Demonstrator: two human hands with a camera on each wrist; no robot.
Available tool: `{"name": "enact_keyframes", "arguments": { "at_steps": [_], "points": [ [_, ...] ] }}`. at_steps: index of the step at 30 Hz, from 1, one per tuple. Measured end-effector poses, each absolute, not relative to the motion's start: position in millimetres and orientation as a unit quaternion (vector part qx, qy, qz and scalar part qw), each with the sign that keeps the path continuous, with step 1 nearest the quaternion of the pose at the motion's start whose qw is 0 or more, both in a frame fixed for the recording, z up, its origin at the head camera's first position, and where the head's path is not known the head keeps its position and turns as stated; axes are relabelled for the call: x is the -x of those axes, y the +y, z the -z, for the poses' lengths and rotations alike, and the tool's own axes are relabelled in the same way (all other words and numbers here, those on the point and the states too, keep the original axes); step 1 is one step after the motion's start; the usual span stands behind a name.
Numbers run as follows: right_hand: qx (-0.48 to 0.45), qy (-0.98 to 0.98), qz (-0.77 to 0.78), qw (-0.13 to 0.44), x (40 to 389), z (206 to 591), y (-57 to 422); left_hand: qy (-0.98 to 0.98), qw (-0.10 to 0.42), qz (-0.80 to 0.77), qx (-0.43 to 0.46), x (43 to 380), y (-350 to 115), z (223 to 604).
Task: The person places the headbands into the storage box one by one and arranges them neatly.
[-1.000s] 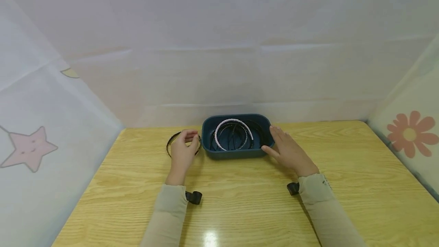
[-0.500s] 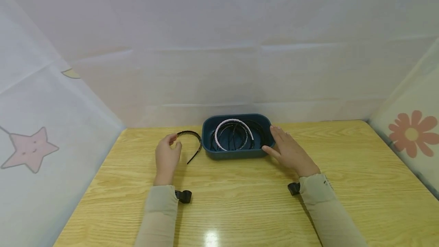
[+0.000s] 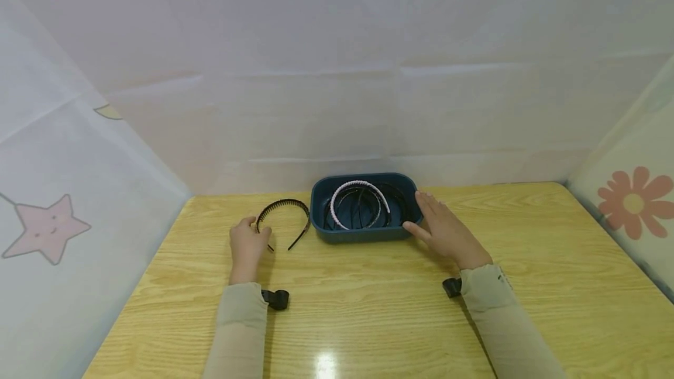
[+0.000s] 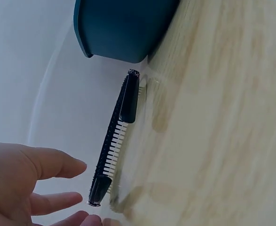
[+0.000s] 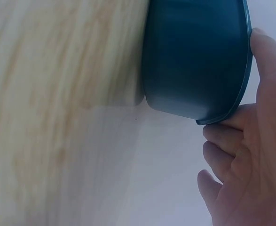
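A black toothed headband [image 3: 284, 200] lies on the table left of a dark blue plastic box [image 3: 363, 237]. My left hand [image 3: 248, 244] is at the band's left side. In the left wrist view the thumb and fingers [image 4: 58, 202] are spread apart, right by one end of the headband [image 4: 103, 153]. Inside the box are a whitish twisted headband [image 3: 333, 209] on top and several black ones. My right hand [image 3: 450, 237] rests against the box's right end, fingers extended along it and thumb at the front corner, as the right wrist view shows at the rim [image 5: 243, 84].
The light wooden table [image 3: 363, 309] reaches back to a pale sheet wall [image 3: 342, 104]. Sheets with a pink star [image 3: 50, 227] and a red flower [image 3: 632, 203] flank its sides. A black wrist camera [image 3: 276, 299] sits by the left cuff.
My left hand has moved left from the headband's middle, past its top, to its left side, so more of the band shows. The right hand and the box have stayed nearly still.
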State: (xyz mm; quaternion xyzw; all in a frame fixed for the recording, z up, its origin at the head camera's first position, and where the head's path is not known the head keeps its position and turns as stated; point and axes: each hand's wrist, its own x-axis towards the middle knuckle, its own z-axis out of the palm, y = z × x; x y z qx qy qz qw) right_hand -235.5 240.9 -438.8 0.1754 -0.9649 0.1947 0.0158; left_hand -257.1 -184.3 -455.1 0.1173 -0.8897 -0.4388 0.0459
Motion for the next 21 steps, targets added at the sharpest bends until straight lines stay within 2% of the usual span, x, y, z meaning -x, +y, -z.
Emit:
{"name": "enact_keyframes", "arguments": {
  "at_steps": [4, 10, 21],
  "points": [
    [-0.175, -0.965, -0.196, 0.014, 235.5, 438.0, 240.8, -0.891, 0.015, 0.438, -0.120, 258.7, -188.9, 456.6],
    [-0.173, -0.964, -0.199, 0.013, 236.0, 438.0, 241.4, -0.893, -0.003, 0.433, -0.123, 258.5, -190.2, 455.8],
    [-0.173, -0.965, -0.196, 0.014, 237.2, 440.3, 241.2, -0.898, 0.020, 0.417, -0.137, 255.9, -191.9, 455.0]
  ]
}}
